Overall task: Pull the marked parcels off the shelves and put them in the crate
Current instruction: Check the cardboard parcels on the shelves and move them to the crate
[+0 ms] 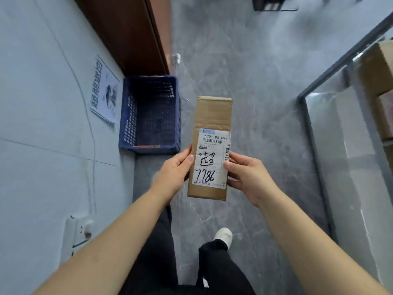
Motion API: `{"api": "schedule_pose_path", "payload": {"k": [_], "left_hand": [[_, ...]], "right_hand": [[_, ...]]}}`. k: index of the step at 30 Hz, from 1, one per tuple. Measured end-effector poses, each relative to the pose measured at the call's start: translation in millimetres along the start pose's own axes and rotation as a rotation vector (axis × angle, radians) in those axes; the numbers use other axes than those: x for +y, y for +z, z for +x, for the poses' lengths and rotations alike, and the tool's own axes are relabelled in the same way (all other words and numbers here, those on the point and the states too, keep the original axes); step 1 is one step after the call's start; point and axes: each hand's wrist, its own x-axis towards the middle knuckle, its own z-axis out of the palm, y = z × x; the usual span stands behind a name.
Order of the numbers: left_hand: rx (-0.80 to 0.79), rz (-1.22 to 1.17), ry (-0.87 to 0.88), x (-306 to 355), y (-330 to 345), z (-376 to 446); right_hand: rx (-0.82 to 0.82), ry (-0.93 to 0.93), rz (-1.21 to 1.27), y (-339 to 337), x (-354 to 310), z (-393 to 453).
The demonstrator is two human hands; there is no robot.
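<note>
Both bare forearms reach up from the lower corners; left hand [173, 173] and right hand [247, 176] meet mid-frame, fingers curled inward, thumbs on top.

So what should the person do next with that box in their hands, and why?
Probably carry the parcel forward and left, over the blue crate. Both the left hand and the right hand grip its sides, the label bears a handwritten mark, and the crate sits open on the floor by the wall, ahead and to the left.
</note>
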Motion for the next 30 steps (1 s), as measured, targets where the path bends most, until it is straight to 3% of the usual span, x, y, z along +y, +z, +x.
{"api": "schedule_pose_path", "payload": {"k": [7,10,17,20,23,30], "left_hand": [[0.356,0.192,-0.086,-13,-137,131],[0.428,0.298,-0.149,-31,-183,210],[0.618,0.343,-0.223,-135,-243,389],[0.643,0.353,-0.248,-192,-268,451],[0.559,0.434,-0.279,-245,-297,492],[0.573,0.385,-0.361,-314,-332,534]], "right_hand": [[0.026,0.103,-0.038,145,-1,167],[0.044,0.146,-0.04,188,15,260],[0.072,0.129,-0.093,244,102,484],[0.01,0.106,-0.126,264,150,570],[-0.024,0.142,-0.164,278,197,631],[-0.113,0.188,-0.299,300,273,692]]}}
